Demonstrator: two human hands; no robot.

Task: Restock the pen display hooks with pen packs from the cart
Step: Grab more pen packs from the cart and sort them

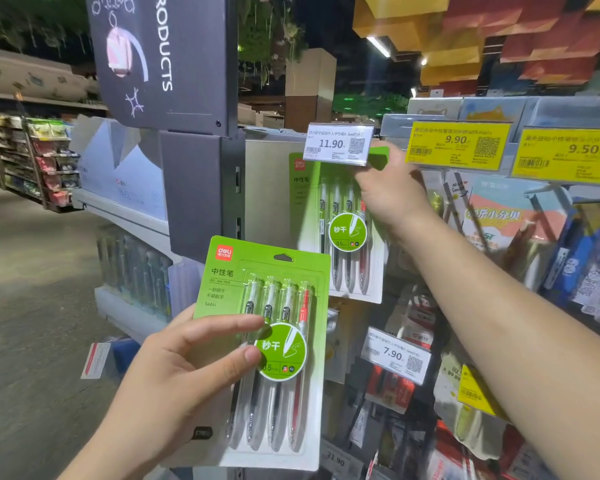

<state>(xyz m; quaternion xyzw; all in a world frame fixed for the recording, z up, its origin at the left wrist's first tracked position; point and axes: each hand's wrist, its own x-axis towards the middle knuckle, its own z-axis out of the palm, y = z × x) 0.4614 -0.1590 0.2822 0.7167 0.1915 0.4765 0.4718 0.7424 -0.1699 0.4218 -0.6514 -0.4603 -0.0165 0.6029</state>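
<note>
My left hand (187, 368) grips a green and white pen pack (284, 282) by its left edge, thumb and fingers over the front, held upright below and left of the display. A second, matching pen pack (312, 202) hangs at the top hook under the white 11.90 price tag (338, 144). My right hand (392, 192) reaches up to that pack's upper right corner, just behind the tag, and holds it there. The hook itself is hidden by the tag and my hand.
Yellow price tags reading 9.90 (458, 147) and 9.50 (568, 155) head the hooks to the right, with other stationery packs below. A 7.90 tag (395, 355) sits lower down. A dark sign panel (163, 60) stands left; the aisle floor (32, 271) opens to the left.
</note>
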